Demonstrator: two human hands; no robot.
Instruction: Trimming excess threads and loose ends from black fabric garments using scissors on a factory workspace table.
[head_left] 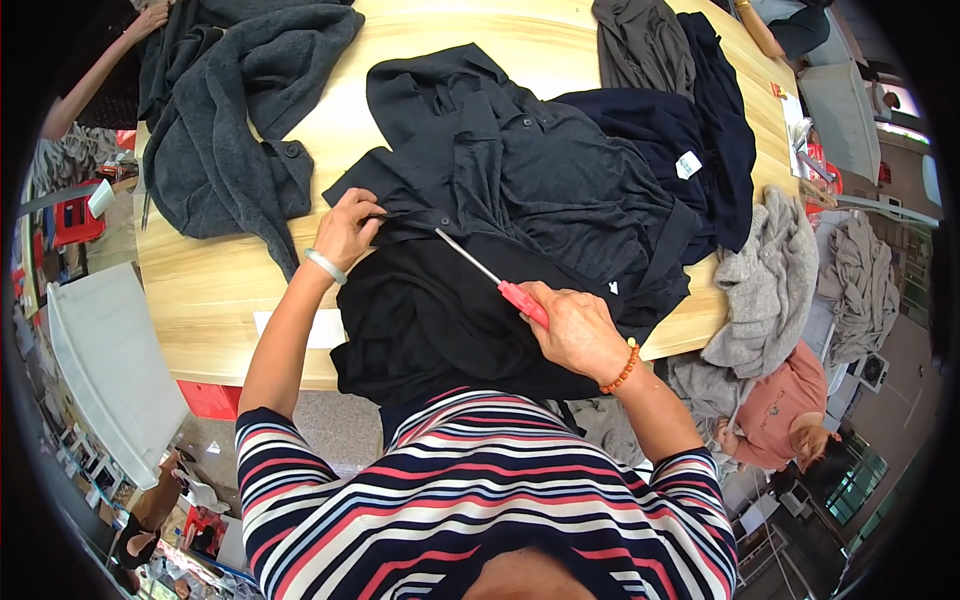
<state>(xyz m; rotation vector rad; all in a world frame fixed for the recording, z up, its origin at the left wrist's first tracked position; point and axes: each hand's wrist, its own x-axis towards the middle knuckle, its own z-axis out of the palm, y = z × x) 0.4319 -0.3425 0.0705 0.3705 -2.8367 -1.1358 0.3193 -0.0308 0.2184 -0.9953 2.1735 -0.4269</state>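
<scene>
A dark grey buttoned cardigan [570, 165] lies spread on the wooden table in front of me. My left hand [350, 228] pinches its edge, close to a button [445, 221]. In my right hand [580, 332] is a tool with a pink handle [524, 303] and a long thin metal shaft; its exact kind is unclear. The shaft points up and left, its tip by the button. Whether the tip touches the cloth I cannot tell. A black garment [440, 320] is bunched between my forearms, hanging over the near table edge.
Another grey buttoned garment [245, 110] lies at the far left of the table [215, 300]. Navy [725, 140] and brown-grey garments [645, 45] lie to the right. Light grey knitwear [765, 290] drapes over the right edge. A person in a pink shirt [785, 410] is at the right.
</scene>
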